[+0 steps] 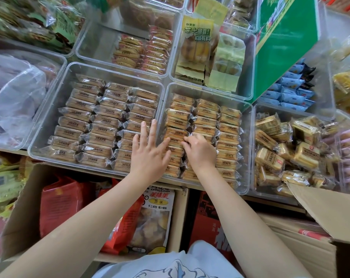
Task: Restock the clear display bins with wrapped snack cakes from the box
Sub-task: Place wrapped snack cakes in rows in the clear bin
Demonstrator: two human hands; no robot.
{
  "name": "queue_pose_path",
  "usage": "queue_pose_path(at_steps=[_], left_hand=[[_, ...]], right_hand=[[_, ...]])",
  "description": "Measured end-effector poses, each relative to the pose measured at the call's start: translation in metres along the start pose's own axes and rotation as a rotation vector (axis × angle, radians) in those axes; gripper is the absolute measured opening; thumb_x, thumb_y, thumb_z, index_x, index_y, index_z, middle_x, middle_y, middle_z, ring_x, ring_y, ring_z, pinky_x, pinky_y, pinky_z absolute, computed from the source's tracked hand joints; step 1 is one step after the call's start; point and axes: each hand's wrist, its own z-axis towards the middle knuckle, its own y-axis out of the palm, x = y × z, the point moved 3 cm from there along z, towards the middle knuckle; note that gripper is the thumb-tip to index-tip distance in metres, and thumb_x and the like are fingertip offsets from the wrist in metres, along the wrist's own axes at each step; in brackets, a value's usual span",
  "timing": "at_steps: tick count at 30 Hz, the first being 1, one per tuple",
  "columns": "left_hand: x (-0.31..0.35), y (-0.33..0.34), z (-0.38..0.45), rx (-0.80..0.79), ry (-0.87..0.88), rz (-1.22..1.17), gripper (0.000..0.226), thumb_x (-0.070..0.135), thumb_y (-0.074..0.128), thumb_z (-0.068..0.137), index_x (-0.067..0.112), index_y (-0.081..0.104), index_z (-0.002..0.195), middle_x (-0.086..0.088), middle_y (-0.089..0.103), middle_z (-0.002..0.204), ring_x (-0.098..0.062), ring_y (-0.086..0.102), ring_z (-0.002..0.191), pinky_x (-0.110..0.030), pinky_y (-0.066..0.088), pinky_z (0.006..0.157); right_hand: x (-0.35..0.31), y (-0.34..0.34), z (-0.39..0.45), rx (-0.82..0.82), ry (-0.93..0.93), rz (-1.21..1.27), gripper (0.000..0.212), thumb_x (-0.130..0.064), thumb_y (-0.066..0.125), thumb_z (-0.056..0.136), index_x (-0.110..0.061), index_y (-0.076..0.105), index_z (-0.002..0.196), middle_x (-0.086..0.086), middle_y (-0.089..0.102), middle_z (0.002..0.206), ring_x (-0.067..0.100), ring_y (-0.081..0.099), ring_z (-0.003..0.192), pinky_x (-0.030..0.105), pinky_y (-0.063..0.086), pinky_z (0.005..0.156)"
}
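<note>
Pinching wrapped cake (175, 139) in right hand (202, 152) grip; left hand (150, 152) spread flat, hovering over bins.

Glossy clear plastic bins (102, 169) hold cakes in shiny crinkled film (108, 112) beside matt brown cardboard (330, 209).

Bare forearms; white top (190, 263) with blue wave print.

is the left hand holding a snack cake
No, the left hand lies flat with fingers spread across the bin divider, gripping nothing.
</note>
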Motion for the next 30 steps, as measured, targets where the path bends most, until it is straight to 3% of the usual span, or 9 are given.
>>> queue_pose_path(at_steps=[8, 12, 15, 18, 23, 30], left_hand=[[0.0, -0.001, -0.001, -0.008, 0.008, -0.029, 0.057, 0.057, 0.018, 0.103, 0.041, 0.019, 0.158, -0.009, -0.036, 0.161, -0.036, -0.031, 0.148, -0.053, -0.002, 0.123], [-0.003, 0.002, -0.004, 0.074, 0.072, -0.156, 0.048, 0.048, 0.032, 0.105, 0.034, 0.044, 0.149, -0.013, -0.017, 0.167, -0.036, -0.019, 0.153, -0.054, 0.006, 0.122], [-0.004, 0.009, -0.017, 0.174, 0.127, -0.172, 0.046, 0.048, 0.03, 0.102, 0.028, 0.06, 0.131, -0.015, 0.001, 0.169, -0.035, -0.007, 0.155, -0.056, 0.017, 0.12], [-0.004, 0.011, -0.027, 0.166, 0.128, -0.138, 0.053, 0.052, 0.024, 0.101, 0.03, 0.058, 0.135, -0.013, 0.0, 0.169, -0.033, -0.008, 0.155, -0.054, 0.015, 0.12], [-0.003, 0.009, -0.028, 0.14, 0.124, -0.159, 0.053, 0.054, 0.023, 0.101, 0.034, 0.06, 0.132, -0.012, -0.002, 0.169, -0.031, -0.012, 0.155, -0.054, 0.01, 0.121], [-0.015, 0.011, -0.05, 0.251, 0.292, -0.163, 0.04, 0.05, 0.036, 0.101, 0.036, 0.07, 0.118, -0.012, 0.012, 0.168, -0.034, -0.002, 0.156, -0.048, 0.004, 0.121]], right_hand=[[-0.006, -0.007, 0.011, -0.054, 0.084, 0.098, 0.019, -0.037, 0.061, 0.096, -0.022, 0.061, 0.109, -0.006, 0.059, 0.1, 0.017, 0.057, 0.079, 0.029, 0.043, 0.06], [-0.011, -0.014, -0.007, 0.012, 0.018, 0.149, 0.022, -0.037, 0.062, 0.097, -0.019, 0.063, 0.109, -0.008, 0.058, 0.097, 0.013, 0.054, 0.071, 0.026, 0.04, 0.053], [-0.015, -0.01, -0.021, -0.104, 0.036, 0.061, 0.028, -0.044, 0.059, 0.097, -0.021, 0.064, 0.113, -0.003, 0.058, 0.105, 0.018, 0.059, 0.082, 0.03, 0.044, 0.063], [-0.016, -0.009, -0.024, -0.147, 0.09, 0.019, 0.03, -0.043, 0.058, 0.098, -0.02, 0.062, 0.117, -0.001, 0.056, 0.108, 0.022, 0.06, 0.089, 0.03, 0.04, 0.066], [-0.019, -0.008, -0.017, -0.187, 0.134, 0.076, 0.021, -0.036, 0.064, 0.095, -0.019, 0.054, 0.104, -0.002, 0.057, 0.102, 0.019, 0.052, 0.08, 0.029, 0.035, 0.061], [-0.007, -0.012, -0.036, -0.328, -0.014, 0.19, 0.021, -0.046, 0.07, 0.089, -0.027, 0.06, 0.093, -0.011, 0.045, 0.085, 0.014, 0.055, 0.076, 0.029, 0.039, 0.059]])
